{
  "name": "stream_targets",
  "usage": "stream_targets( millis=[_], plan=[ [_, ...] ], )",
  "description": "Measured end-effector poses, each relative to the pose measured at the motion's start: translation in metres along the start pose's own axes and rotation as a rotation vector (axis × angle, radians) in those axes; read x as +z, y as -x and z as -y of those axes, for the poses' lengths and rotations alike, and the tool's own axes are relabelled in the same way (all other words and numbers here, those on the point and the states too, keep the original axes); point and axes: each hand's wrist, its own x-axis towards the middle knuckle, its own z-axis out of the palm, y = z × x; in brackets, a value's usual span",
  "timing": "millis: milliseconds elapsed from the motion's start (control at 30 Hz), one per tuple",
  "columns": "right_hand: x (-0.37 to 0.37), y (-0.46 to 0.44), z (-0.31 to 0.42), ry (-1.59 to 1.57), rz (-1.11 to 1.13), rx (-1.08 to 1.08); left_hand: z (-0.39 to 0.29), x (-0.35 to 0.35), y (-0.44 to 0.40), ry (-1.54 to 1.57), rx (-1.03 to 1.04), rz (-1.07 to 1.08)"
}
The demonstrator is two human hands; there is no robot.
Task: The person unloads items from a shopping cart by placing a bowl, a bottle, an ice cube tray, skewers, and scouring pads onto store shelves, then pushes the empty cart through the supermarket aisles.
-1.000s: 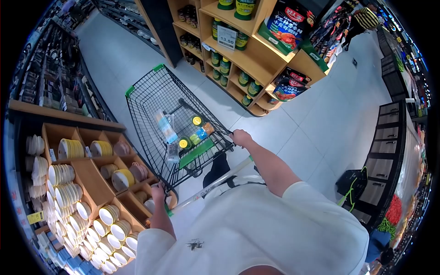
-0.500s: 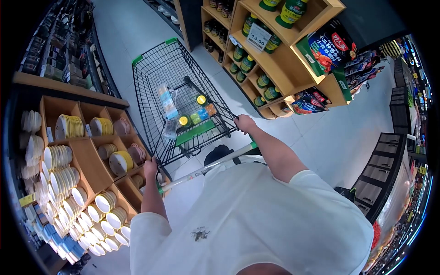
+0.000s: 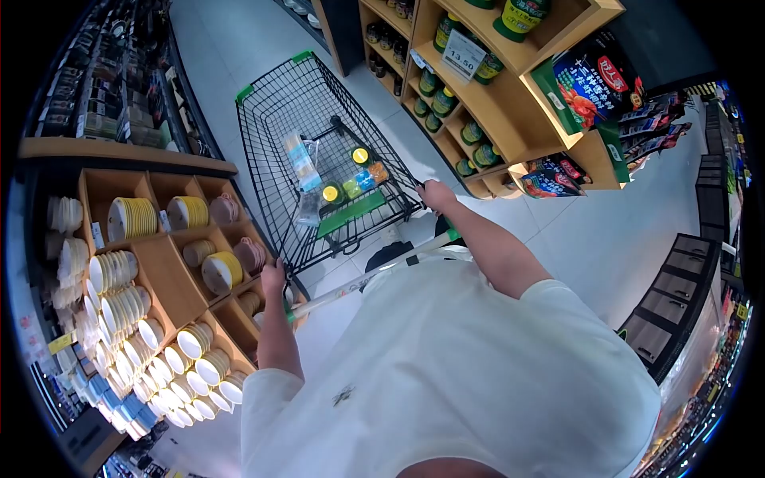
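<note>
My left hand (image 3: 273,275) is closed around the rear left corner of a black wire shopping cart (image 3: 275,80). At the rear right corner, my right hand (image 3: 437,193) grips the cart's frame. The white handlebar (image 3: 335,295) with green ends runs between my forearms, close to my waist. Inside the basket lie a long light-blue and white pack (image 3: 300,159), a clear plastic bag (image 3: 307,210), two yellow-lidded containers (image 3: 331,192) and small colourful packs (image 3: 378,171). A green panel (image 3: 351,213) spans the basket's rear.
Left of the cart stands a wooden rack (image 3: 179,291) with stacked plates and bowls. To the right, wooden shelves (image 3: 510,119) hold green bottles, jars and seasoning packs (image 3: 594,80). Pale floor tiles (image 3: 207,40) run ahead. Dark cabinets (image 3: 669,303) stand farther right.
The cart, hands and shelves appear slightly farther right in view, and the cart's front edge sits a little higher. Both hands keep their hold on the cart.
</note>
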Motion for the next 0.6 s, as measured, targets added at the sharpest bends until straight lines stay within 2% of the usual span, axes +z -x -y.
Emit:
stream_targets(
  millis=[100,200,300,400,467,567,600],
  plan=[
    [-0.006,-0.002,0.000,-0.005,0.009,0.001,-0.015,-0.003,0.015,0.059,0.059,-0.099],
    [-0.011,-0.011,-0.004,-0.004,0.038,-0.032,-0.030,-0.002,0.016,-0.189,0.344,-0.344],
    [-0.011,-0.013,-0.006,-0.016,0.049,-0.040,-0.079,0.002,0.003,-0.214,0.551,-0.349],
    [-0.003,-0.017,-0.013,0.027,-0.014,-0.098,-0.156,0.019,-0.008,-0.083,0.381,-0.034],
    [0.008,-0.021,-0.013,0.102,-0.103,-0.154,-0.164,0.066,-0.055,0.024,0.402,-0.001],
    [0.007,-0.019,-0.017,0.090,-0.070,-0.140,-0.179,0.129,-0.103,0.074,0.431,-0.014],
    [0.005,-0.017,-0.016,0.083,-0.059,-0.138,-0.190,0.138,-0.108,0.046,0.359,0.018]
  ],
)
